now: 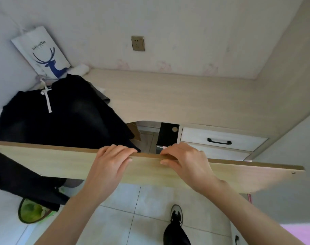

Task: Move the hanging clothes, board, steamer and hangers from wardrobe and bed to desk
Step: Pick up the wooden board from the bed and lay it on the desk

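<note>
Board (62, 161), long pale wood, raw-edged

Both hands hold a long pale wooden board (62, 161) edge-up in front of the counter (177, 99). The left hand (110, 165) and right hand (187, 161) sit close together, fingers (118, 149) curled over its top edge. Black clothes (65, 114) on a white hanger (44, 89) lie on the counter's left end, draping off it, beside a paper bag with a blue deer (42, 52).
</note>
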